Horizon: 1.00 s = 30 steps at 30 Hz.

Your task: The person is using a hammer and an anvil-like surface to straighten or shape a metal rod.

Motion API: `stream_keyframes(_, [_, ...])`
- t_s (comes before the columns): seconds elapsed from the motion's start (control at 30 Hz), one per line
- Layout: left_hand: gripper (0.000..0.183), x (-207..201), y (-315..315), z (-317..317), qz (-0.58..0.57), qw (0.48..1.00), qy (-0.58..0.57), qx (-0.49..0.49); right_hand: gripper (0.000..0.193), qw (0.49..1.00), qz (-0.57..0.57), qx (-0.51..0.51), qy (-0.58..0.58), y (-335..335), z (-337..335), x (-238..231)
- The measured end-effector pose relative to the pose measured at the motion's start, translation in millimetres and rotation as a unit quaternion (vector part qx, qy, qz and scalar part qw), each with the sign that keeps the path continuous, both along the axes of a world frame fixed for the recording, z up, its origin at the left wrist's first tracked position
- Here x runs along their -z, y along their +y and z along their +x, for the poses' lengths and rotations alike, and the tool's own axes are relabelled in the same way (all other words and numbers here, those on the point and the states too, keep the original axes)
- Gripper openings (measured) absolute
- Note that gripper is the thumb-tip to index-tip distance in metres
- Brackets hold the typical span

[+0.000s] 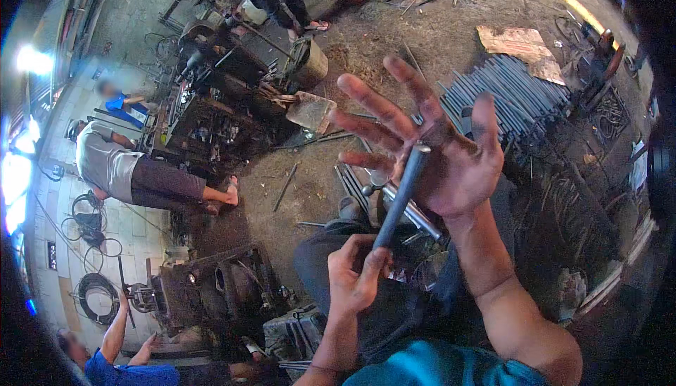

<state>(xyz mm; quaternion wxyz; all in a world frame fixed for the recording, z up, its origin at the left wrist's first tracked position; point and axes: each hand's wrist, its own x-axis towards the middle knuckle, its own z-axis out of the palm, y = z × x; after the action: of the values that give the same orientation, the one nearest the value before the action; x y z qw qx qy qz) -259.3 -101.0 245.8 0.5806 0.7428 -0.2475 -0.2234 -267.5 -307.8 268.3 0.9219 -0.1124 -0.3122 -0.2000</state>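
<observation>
A dark metal rod (403, 199) with a bright cut end slants upward in front of me. Closed fingers of my left hand (354, 273) grip its lower end. Beside the rod's upper end is my right hand (451, 157), palm toward me, fingers and thumb spread; it grips nothing, and whether the rod touches the palm I cannot tell. Behind the rod, a shiny metal bar (422, 223) lies near my legs, partly hidden by the rod and my right hand. My bent knees in dark trousers (317, 252) are below.
Many grey rods (517, 101) lie piled on the floor at the right, beside a flat board (521, 48). Dark machinery (211, 122) stands at the left, near a bucket (310, 62). A person in a grey shirt (105, 157) and several other people are around the machines.
</observation>
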Motion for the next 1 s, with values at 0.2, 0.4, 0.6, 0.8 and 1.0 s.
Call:
stream_keyframes(0.2, [0.038,1,-1,0,0.023,0.999,-0.029,0.011,0.086,1.000,-0.003,0.004,-0.001,-1,0,1])
stream_keyframes(0.4, [0.038,-4,0,0,0.027,1.000,0.010,0.013,0.087,1.000,-0.006,0.008,-0.008,-3,0,1])
stream_keyframes(0.6, [0.048,-6,2,-1,0.033,0.999,-0.013,0.007,0.087,1.000,0.010,-0.005,0.001,1,0,0])
stream_keyframes(0.8, [0.040,-4,1,-2,0.018,1.000,-0.006,0.022,0.087,1.000,0.005,0.016,0.007,1,-2,-2])
stream_keyframes(1.0, [0.032,-8,1,1,0.025,0.998,0.047,0.027,0.087,0.999,-0.006,0.041,0.014,4,4,3])
